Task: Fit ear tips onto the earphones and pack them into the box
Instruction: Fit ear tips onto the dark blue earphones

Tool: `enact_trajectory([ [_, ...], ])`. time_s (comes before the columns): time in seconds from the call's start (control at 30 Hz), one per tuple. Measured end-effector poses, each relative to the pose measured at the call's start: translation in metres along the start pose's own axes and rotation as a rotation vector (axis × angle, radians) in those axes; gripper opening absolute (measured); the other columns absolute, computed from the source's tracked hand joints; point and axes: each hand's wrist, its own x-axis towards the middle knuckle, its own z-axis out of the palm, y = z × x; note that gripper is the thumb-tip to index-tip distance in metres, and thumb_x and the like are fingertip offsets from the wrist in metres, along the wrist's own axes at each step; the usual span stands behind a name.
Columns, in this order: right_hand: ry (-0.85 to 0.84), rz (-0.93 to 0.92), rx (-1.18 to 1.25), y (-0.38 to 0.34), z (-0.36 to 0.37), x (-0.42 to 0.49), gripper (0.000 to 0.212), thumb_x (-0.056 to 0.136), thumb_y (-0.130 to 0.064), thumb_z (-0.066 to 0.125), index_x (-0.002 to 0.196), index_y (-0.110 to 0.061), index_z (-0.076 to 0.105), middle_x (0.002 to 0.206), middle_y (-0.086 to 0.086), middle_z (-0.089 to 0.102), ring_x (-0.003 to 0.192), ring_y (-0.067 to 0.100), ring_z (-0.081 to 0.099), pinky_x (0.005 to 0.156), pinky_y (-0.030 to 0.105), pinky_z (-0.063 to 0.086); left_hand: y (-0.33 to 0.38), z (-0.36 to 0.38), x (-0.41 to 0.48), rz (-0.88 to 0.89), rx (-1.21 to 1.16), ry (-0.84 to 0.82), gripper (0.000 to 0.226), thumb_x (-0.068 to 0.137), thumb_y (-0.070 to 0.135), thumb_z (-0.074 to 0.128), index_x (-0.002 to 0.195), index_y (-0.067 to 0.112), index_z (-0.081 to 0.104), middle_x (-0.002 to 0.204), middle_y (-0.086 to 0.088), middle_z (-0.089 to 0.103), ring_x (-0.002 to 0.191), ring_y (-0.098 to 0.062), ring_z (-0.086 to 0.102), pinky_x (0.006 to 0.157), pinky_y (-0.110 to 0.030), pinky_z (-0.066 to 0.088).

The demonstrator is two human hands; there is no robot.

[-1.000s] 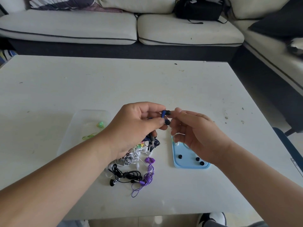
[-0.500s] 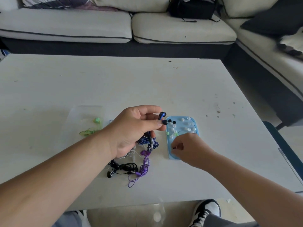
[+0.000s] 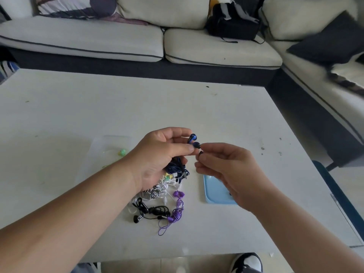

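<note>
Back from the pale-blue plastic tray (image 3: 214, 196), the right hand (image 3: 222, 164) pinches a small black rubber ear tip (image 3: 201, 154) beside the blue wired earbuds (image 3: 194, 139) clutched by the left hand (image 3: 157, 154), seemingly ready for fitting.

White table (image 3: 137, 107) spreads beneath the fingers (image 3: 189, 148); cream sofa (image 3: 98, 42) runs well beyond them; black bag (image 3: 232, 26) sits on it, ahead and rightward; dark cushion (image 3: 325, 42) farther right; black-and-white shoe (image 3: 246, 262) on the floor, nearer than them
</note>
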Motion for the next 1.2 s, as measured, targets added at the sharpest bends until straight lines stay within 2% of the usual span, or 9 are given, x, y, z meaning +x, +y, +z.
enact_trajectory([
  [0.1,-0.004,-0.036,0.068,-0.002,0.016,0.0,0.014,0.089,0.007,0.07,0.1,0.0,0.077,0.095,0.019,0.078,0.08,0.027,0.074,0.077,0.031,0.061,0.007,-0.004,-0.002,0.017,0.0,0.028,0.036,0.086,-0.007,0.073,0.116,0.011,0.073,0.101,-0.006,0.08,0.094,-0.021,0.076,0.061,-0.023,0.052],
  [0.2,-0.025,-0.068,0.05,-0.003,0.023,0.003,0.015,0.091,0.005,0.069,0.103,0.001,0.076,0.097,0.016,0.079,0.081,0.027,0.073,0.079,0.033,0.06,0.011,-0.008,-0.002,0.021,-0.028,0.063,0.03,0.087,-0.002,0.075,0.114,0.01,0.074,0.101,-0.007,0.079,0.093,-0.022,0.078,0.058,-0.022,0.051],
  [0.4,-0.024,-0.09,0.047,-0.004,0.027,0.02,0.018,0.087,0.006,0.072,0.104,0.0,0.076,0.089,0.019,0.076,0.075,0.028,0.071,0.073,0.032,0.06,0.013,-0.016,0.003,0.061,-0.028,0.123,0.035,0.083,-0.003,0.078,0.117,0.007,0.073,0.105,-0.011,0.079,0.093,-0.024,0.078,0.056,-0.021,0.051],
  [0.63,-0.069,-0.156,-0.168,-0.006,0.018,0.031,0.021,0.088,0.007,0.072,0.098,-0.009,0.08,0.088,0.012,0.08,0.076,0.027,0.073,0.081,0.034,0.063,0.008,-0.019,0.012,0.076,0.09,0.099,0.036,0.085,-0.005,0.075,0.117,0.012,0.073,0.098,-0.005,0.08,0.087,-0.016,0.077,0.06,-0.019,0.053],
  [0.8,-0.063,-0.135,-0.16,-0.006,0.015,0.034,0.019,0.086,0.009,0.073,0.094,-0.007,0.079,0.08,0.013,0.079,0.072,0.027,0.073,0.071,0.025,0.06,0.006,-0.018,0.015,0.074,0.139,0.08,0.037,0.086,-0.006,0.074,0.119,0.012,0.072,0.1,-0.006,0.081,0.083,-0.013,0.077,0.059,-0.019,0.054],
  [0.9,-0.079,-0.142,-0.172,-0.007,0.013,0.033,0.02,0.086,0.008,0.073,0.092,-0.01,0.08,0.079,0.012,0.079,0.071,0.026,0.073,0.071,0.025,0.06,0.006,-0.017,0.014,0.064,0.124,0.078,0.037,0.086,-0.005,0.074,0.119,0.013,0.072,0.097,-0.004,0.08,0.081,-0.013,0.077,0.059,-0.02,0.053],
  [1.07,-0.108,-0.173,-0.208,-0.006,0.011,0.031,0.025,0.09,0.008,0.068,0.096,-0.012,0.081,0.086,0.015,0.079,0.076,0.028,0.074,0.08,0.031,0.062,0.004,-0.015,0.013,0.04,0.065,0.1,0.031,0.086,-0.003,0.075,0.115,0.009,0.072,0.103,-0.011,0.08,0.084,-0.015,0.077,0.057,-0.022,0.052],
  [1.2,-0.074,-0.172,-0.208,-0.004,0.01,0.033,0.021,0.091,0.006,0.069,0.096,-0.01,0.081,0.085,0.018,0.078,0.075,0.029,0.074,0.084,0.039,0.063,0.003,-0.012,0.012,0.017,0.051,0.109,0.026,0.086,0.0,0.076,0.109,0.013,0.074,0.095,-0.004,0.079,0.079,-0.011,0.072,0.058,-0.022,0.053],
])
